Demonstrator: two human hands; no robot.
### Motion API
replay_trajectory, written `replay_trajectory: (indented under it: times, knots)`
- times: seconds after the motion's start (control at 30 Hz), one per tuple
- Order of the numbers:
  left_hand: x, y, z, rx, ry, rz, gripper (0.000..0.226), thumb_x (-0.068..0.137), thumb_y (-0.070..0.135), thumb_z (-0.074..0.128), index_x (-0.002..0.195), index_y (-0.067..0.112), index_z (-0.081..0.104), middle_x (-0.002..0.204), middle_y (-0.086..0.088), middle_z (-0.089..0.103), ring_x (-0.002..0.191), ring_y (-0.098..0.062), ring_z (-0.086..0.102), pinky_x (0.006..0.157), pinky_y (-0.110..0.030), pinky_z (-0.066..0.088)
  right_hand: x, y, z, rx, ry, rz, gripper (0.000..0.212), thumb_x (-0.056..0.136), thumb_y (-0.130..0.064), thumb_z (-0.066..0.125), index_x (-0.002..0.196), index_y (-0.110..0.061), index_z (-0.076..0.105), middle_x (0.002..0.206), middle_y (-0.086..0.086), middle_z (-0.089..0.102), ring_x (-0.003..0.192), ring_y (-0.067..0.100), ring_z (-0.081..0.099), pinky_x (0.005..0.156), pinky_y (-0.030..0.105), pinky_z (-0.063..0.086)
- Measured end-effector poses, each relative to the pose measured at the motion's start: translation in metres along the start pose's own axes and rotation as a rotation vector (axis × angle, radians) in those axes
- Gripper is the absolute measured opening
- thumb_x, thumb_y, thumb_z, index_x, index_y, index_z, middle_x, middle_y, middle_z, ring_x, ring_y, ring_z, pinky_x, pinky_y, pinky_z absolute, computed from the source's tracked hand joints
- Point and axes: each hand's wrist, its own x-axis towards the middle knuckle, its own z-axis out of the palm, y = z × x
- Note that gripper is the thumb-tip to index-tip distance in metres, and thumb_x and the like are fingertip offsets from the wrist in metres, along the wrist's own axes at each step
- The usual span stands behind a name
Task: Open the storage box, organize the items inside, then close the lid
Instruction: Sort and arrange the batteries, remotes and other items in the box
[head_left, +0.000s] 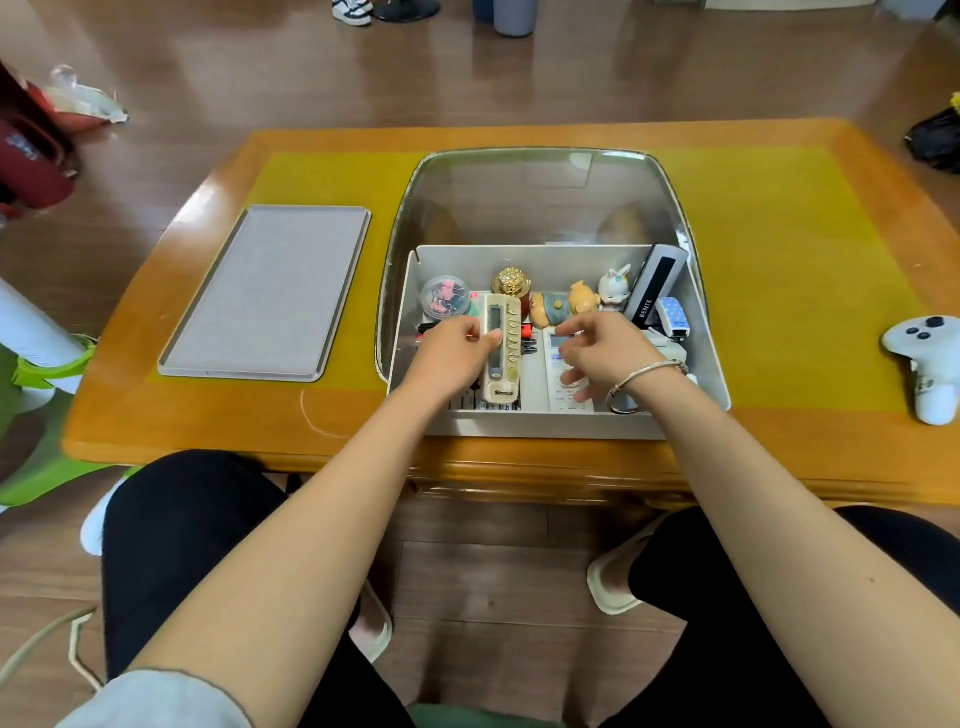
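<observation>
Standing open: white storage box (561, 423), clear lid (540, 192) raised | left hand (457, 353) gripping beige remote (503, 348) | right hand (602, 351) loosely spread

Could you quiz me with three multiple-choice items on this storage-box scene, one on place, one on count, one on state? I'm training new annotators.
1. Where is the grey tray?
A. left of the storage box
B. inside it
C. on the floor

2. How many remote controls lie in the box?
A. none
B. two
C. five

3. The clear lid is:
A. shut
B. missing
C. swung open

Answers:
1 A, the tray lies on the table beside the box's left wall.
2 B, the left hand holds the beige remote; a white remote lies under the right hand.
3 C, it stands up behind the box.
</observation>
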Motion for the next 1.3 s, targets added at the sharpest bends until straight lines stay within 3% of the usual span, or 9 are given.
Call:
replay_trajectory:
  times: [0.17, 0.27, 0.37, 0.47, 0.6, 0.87, 0.93, 1.1, 1.3]
  knots:
    - [0.005, 0.018, 0.017, 0.101, -0.048, -0.019, 0.034, 0.094, 0.036, 0.057, 0.064, 0.021, 0.05, 0.063, 0.005, 0.056, 0.061, -0.008, 0.054, 0.049, -0.023, 0.034, -0.005, 0.015, -0.006, -0.177, 0.057, -0.021, 0.028, 0.089, -0.004, 0.048, 0.113, -0.013, 0.058, 0.097, 0.011, 0.065, 0.082, 0.029, 0.068, 0.071, 0.047, 0.058]
    - [0.008, 0.024, 0.022, 0.166, -0.054, -0.027, 0.036, 0.093, 0.035, 0.059, 0.062, 0.019, 0.049, 0.06, 0.005, 0.05, 0.059, -0.01, 0.049, 0.047, -0.024, 0.03, -0.008, 0.021, -0.008, -0.318, 0.082, -0.04, 0.028, 0.086, -0.005, 0.05, 0.109, -0.014, 0.064, 0.099, 0.008, 0.065, 0.093, 0.028, 0.064, 0.083, 0.039, 0.054]
    - [0.008, 0.026, 0.026, 0.208, -0.053, -0.018, 0.034, 0.092, 0.036, 0.059, 0.065, 0.017, 0.053, 0.062, 0.003, 0.051, 0.065, -0.017, 0.051, 0.049, -0.026, 0.032, -0.01, 0.022, -0.008, -0.436, 0.107, -0.064, 0.026, 0.085, -0.007, 0.051, 0.103, -0.014, 0.068, 0.101, 0.007, 0.066, 0.097, 0.024, 0.06, 0.083, 0.028, 0.047]
    - [0.009, 0.027, 0.027, 0.237, -0.065, -0.028, 0.03, 0.092, 0.038, 0.06, 0.079, 0.011, 0.063, 0.073, -0.002, 0.059, 0.073, -0.021, 0.057, 0.054, -0.027, 0.037, -0.01, 0.02, -0.007, -0.491, 0.103, -0.056, 0.025, 0.084, -0.009, 0.052, 0.101, -0.016, 0.069, 0.105, 0.007, 0.066, 0.098, 0.023, 0.06, 0.088, 0.03, 0.049]
    - [0.008, 0.027, 0.032, 0.288, -0.075, -0.021, 0.041, 0.09, 0.037, 0.064, 0.061, 0.015, 0.045, 0.059, 0.0, 0.046, 0.059, -0.018, 0.047, 0.045, -0.027, 0.029, -0.011, 0.02, -0.007, -0.546, 0.094, -0.045, 0.028, 0.083, -0.007, 0.051, 0.104, -0.016, 0.067, 0.11, 0.009, 0.065, 0.1, 0.024, 0.06, 0.09, 0.033, 0.05]
    - [0.002, 0.026, 0.033, 0.424, -0.083, 0.012, 0.047, 0.091, 0.046, 0.059, 0.061, 0.014, 0.042, 0.06, -0.001, 0.045, 0.063, -0.02, 0.048, 0.049, -0.029, 0.032, -0.014, 0.022, -0.003, -0.618, 0.056, -0.017, 0.035, 0.085, -0.006, 0.051, 0.117, -0.013, 0.062, 0.118, 0.01, 0.062, 0.108, 0.028, 0.058, 0.093, 0.034, 0.048]
    - [0.001, 0.025, 0.033, 0.434, -0.056, 0.016, 0.046, 0.092, 0.048, 0.056, 0.066, 0.012, 0.045, 0.066, -0.003, 0.049, 0.066, -0.022, 0.05, 0.051, -0.03, 0.032, -0.015, 0.023, -0.001, -0.635, 0.042, -0.017, 0.039, 0.085, -0.006, 0.05, 0.122, -0.015, 0.059, 0.122, 0.01, 0.061, 0.111, 0.027, 0.056, 0.094, 0.033, 0.047]
    - [-0.002, 0.02, 0.033, 0.426, -0.052, 0.044, 0.038, 0.091, 0.033, 0.063, 0.112, 0.005, 0.05, 0.106, -0.014, 0.062, 0.1, -0.033, 0.058, 0.07, -0.035, 0.041, -0.014, 0.022, 0.004, -0.634, 0.015, -0.044, 0.047, 0.087, -0.006, 0.049, 0.132, -0.017, 0.051, 0.131, 0.009, 0.055, 0.117, 0.026, 0.053, 0.096, 0.031, 0.043]
    - [-0.004, 0.017, 0.037, 0.417, -0.037, 0.065, 0.039, 0.091, 0.028, 0.063, 0.117, 0.005, 0.047, 0.114, -0.016, 0.062, 0.105, -0.035, 0.058, 0.073, -0.037, 0.043, -0.011, 0.02, 0.008, -0.669, -0.011, -0.043, 0.039, 0.089, -0.013, 0.051, 0.127, -0.016, 0.056, 0.131, 0.01, 0.055, 0.115, 0.027, 0.054, 0.094, 0.032, 0.044]
